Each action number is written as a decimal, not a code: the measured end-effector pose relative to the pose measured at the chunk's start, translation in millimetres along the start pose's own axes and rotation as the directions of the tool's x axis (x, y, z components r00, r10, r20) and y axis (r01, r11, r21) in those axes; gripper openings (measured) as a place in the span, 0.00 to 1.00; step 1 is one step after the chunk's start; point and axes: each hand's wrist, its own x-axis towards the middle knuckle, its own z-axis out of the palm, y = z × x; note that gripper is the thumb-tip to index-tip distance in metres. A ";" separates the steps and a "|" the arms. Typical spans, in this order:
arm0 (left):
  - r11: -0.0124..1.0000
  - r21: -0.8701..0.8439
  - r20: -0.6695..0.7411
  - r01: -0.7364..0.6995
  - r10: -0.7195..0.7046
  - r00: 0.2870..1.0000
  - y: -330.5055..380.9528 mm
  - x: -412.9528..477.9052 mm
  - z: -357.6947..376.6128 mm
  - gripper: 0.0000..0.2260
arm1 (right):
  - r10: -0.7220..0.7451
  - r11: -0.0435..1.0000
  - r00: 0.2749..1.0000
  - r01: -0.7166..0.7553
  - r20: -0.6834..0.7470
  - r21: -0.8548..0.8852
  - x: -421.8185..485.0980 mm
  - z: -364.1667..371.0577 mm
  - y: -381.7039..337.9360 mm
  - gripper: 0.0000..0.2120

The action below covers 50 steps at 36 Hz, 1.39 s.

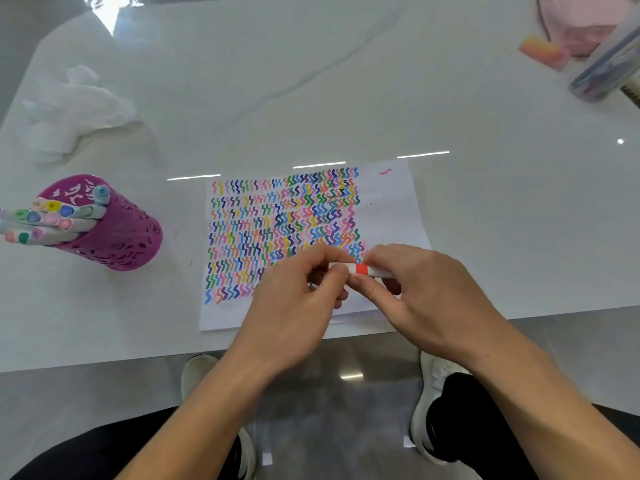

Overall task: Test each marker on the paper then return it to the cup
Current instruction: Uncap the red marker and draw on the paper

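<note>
Marker [362, 269] gripped by left hand [294, 306] and right hand [426, 292] over paper [391, 202], likely to streak it if cap jerks loose.

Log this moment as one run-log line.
left hand grips white marker with red band | right hand grips it too | over squiggle-covered white paper | purple perforated cup holds other markers

A glossy white table [485, 202] carries a crumpled white tissue [69, 109] at far left. At far right lie a pink cloth [585, 22], a pink-orange block [543, 51] and a clear case [606, 71] of pens. Below, white shoes [433, 410] stand on grey floor [346, 410].
</note>
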 end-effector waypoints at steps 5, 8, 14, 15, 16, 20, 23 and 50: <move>0.999 0.043 0.072 -0.013 0.010 0.997 1.9 2.9 -1.4 0.08 | -0.064 0.994 0.996 0.059 -0.054 -0.093 -1.2 -1.8 6.0 0.13; 1.000 -0.025 0.063 -0.002 0.004 0.998 1.8 4.3 0.0 0.09 | -0.075 0.989 0.994 0.064 -0.082 -0.130 -1.5 -2.1 5.1 0.15; 0.985 -0.172 0.006 0.029 -0.028 1.000 -0.1 1.2 5.2 0.10 | -0.103 0.981 0.980 0.071 -0.171 -0.181 -5.7 -0.8 0.9 0.16; 0.983 -0.179 0.003 0.030 -0.030 1.000 -0.6 0.1 6.5 0.10 | -0.098 0.980 0.981 0.066 -0.169 -0.187 -7.3 -0.8 1.1 0.16; 0.983 -0.183 0.000 0.032 -0.032 0.999 -1.1 -0.9 8.2 0.11 | -0.095 0.980 0.981 0.062 -0.169 -0.191 -8.8 -0.4 1.5 0.16; 0.980 -0.196 -0.013 0.039 -0.042 0.999 -3.2 -3.3 13.4 0.12 | -0.088 0.982 0.980 0.055 -0.177 -0.180 -12.4 2.3 1.7 0.16; 0.971 -0.233 -0.040 0.050 -0.061 0.997 -4.1 -2.8 13.2 0.11 | -0.044 0.986 0.983 0.013 -0.181 -0.167 -11.0 4.8 0.8 0.20; 0.970 0.242 -0.136 0.013 0.021 0.991 -6.8 -0.9 18.8 0.06 | 0.324 0.685 0.946 -0.255 0.028 0.682 -6.2 -18.3 28.9 0.20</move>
